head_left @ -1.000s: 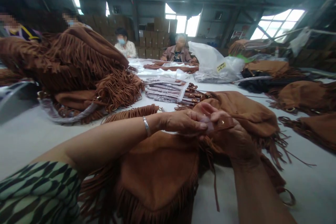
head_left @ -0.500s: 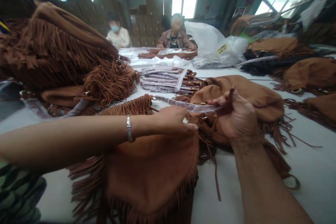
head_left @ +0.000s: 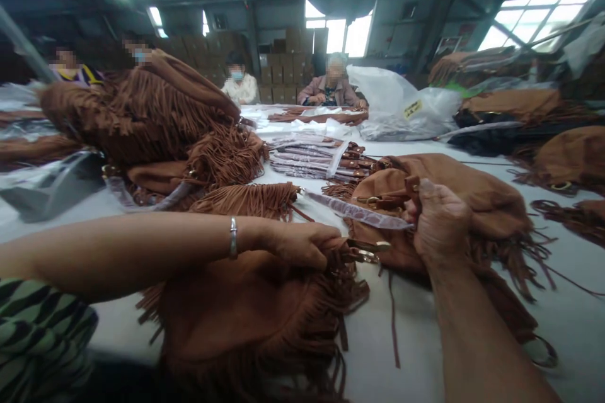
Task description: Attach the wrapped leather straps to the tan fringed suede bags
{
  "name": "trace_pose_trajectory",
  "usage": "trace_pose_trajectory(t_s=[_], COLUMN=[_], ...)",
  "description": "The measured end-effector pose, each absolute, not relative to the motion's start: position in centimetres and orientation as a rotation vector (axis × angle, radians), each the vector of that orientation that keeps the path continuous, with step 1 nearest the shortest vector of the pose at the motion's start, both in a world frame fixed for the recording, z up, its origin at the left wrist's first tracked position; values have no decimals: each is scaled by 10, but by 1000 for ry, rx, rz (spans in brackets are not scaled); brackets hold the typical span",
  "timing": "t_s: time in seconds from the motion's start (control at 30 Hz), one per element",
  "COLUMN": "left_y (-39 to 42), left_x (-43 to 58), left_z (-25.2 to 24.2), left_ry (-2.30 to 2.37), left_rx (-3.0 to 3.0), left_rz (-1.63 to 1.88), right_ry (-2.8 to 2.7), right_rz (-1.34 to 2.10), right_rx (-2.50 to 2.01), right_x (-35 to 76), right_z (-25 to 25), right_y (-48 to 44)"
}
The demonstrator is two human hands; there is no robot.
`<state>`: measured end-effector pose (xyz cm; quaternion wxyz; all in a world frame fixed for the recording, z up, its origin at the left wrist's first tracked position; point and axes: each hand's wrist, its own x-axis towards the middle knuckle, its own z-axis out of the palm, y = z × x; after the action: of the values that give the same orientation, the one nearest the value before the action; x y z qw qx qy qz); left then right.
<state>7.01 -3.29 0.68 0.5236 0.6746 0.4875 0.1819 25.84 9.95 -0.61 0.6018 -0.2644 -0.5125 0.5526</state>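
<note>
My left hand (head_left: 309,244) grips the upper right corner of a brown fringed bag (head_left: 246,321), beside a metal ring (head_left: 367,256) at that corner. My right hand (head_left: 442,214) is closed around the brown end of a bag strap (head_left: 363,211) wrapped in clear plastic. The strap runs leftward to a metal clasp at the bag's far corner. The bag hangs partly over the near edge of the white table, its fringe spread out to the right. Behind my right hand lies another tan fringed bag (head_left: 463,189).
A high pile of brown fringed bags (head_left: 142,113) stands at the left. Several plastic-wrapped straps (head_left: 307,157) lie bundled at the middle of the table (head_left: 416,334). White plastic bags (head_left: 392,101) are behind them. Co-workers sit across the table, with stacked cartons (head_left: 278,75) beyond.
My left hand has moved down slightly and now grips the bag's corner with its metal ring showing. My right hand keeps hold of the strap end, now more upright. The view has tilted up.
</note>
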Motion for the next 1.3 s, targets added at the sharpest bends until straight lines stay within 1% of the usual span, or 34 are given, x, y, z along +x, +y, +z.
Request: trace_pose_trajectory(t_s=[0.07, 0.17, 0.23, 0.37, 0.5, 0.63, 0.83, 0.93, 1.03, 1.17, 1.2, 1.23, 1.3], left_y=[-44, -48, -46, -39, -35, -33, -35, -37, -41, -48, -48, -47, -42], left_x=[64, 63, 62, 56, 54, 56, 54, 51, 48, 48, 49, 51, 55], left_z=[5, 1, 0, 0, -7, -14, -10, -7, 3, 37, 46, 53, 61], left_ry=[1065, 903, 842, 802, 748, 729, 712, 767, 914, 1145, 1155, 1145, 1133], left_rx=[1411, 1091, 990, 972, 936, 887, 841, 908, 1123, 1673, 1782, 1856, 1913], left_rz=[616, 894, 990, 975, 947, 972, 966, 957, 1017, 1372, 1403, 1379, 1226], right_ry=[-1209, -1305, -1361, -1493, -1650, -1632, -1588, -1520, -1459, -1529, -1546, -1553, -1534], right_rz=[1329, 1540, 1643, 1656, 1731, 1832, 1916, 1948, 1953, 1895, 1878, 1866, 1847], right_rx=[-628, -632, -606, -529, -601, -709, -726, -656, -596, -590, -594, -597, -603], right_x=[258, 257, 257, 259, 250, 239, 234, 230, 226, 224, 224, 224, 224], right_z=[-2, 4, 8, 9, 4, -2, -10, -14, -17, -17, -17, -16, -16], right_y=[94, 80, 72, 64, 59, 52, 53, 53, 50, 46, 45, 45, 43])
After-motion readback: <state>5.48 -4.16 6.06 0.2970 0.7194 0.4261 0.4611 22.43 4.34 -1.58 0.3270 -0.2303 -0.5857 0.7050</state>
